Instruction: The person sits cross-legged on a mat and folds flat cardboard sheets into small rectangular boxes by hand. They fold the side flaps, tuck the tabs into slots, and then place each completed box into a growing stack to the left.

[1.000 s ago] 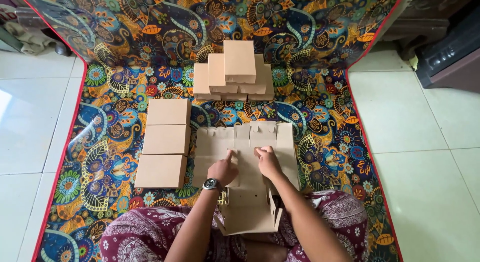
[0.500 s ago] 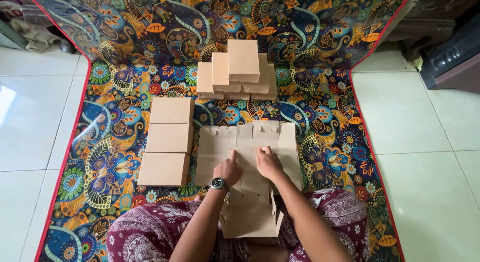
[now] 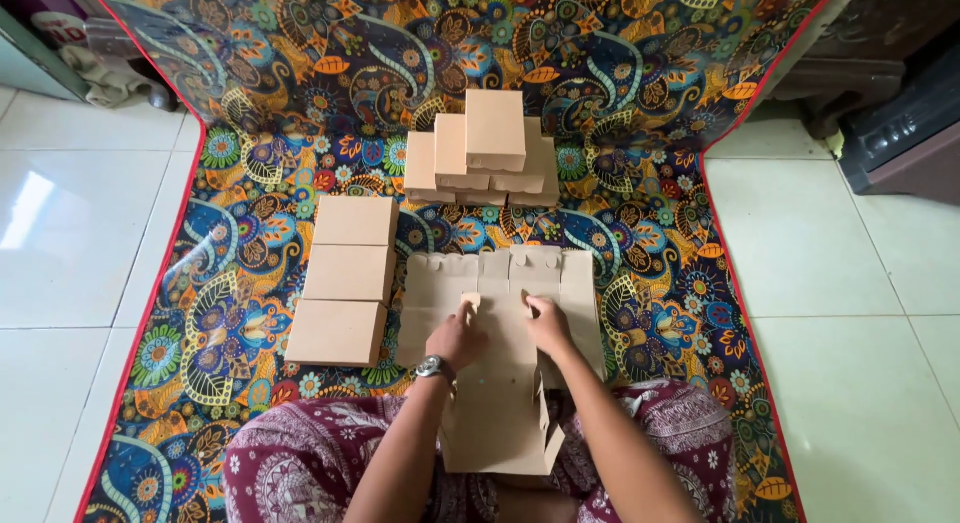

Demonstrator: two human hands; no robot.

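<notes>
On the patterned mat [image 3: 640,313], both hands [image 3: 505,328] press a flat, unfolded cardboard box [image 3: 500,383].

The picture is bright and sharp, with soft daylight. A white glare lies on the floor tiles [image 3: 30,208] at left. Shadows are weak.

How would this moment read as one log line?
left hand: on flat cardboard box blank | right hand: on blank | left: row of folded boxes | behind: box stack
</notes>
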